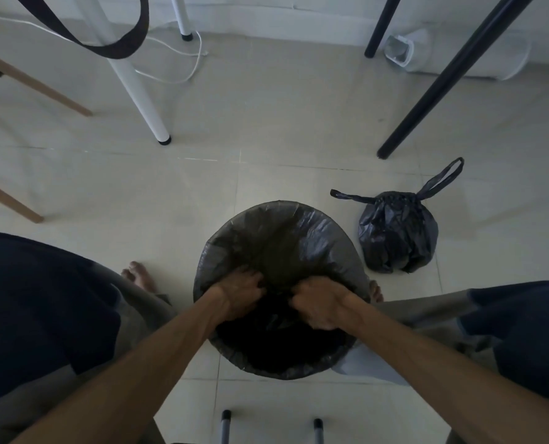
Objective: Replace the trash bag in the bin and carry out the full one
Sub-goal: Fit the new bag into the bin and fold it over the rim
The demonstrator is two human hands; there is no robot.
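A round bin stands on the floor between my knees, lined with a fresh black trash bag (286,238) whose edge is folded over the rim. Both hands reach down inside it. My left hand (239,293) and my right hand (319,302) are side by side, fingers curled into the bag's plastic near the middle. The bin's own wall is hidden by the liner. The full black bag (398,232), tied shut with two handle loops sticking up, sits on the tiles to the right of the bin.
White table legs (138,91) stand at the back left and black legs (452,75) at the back right. A white cable (189,72) lies on the floor behind. Wooden chair legs (35,88) are at the left. My bare feet flank the bin.
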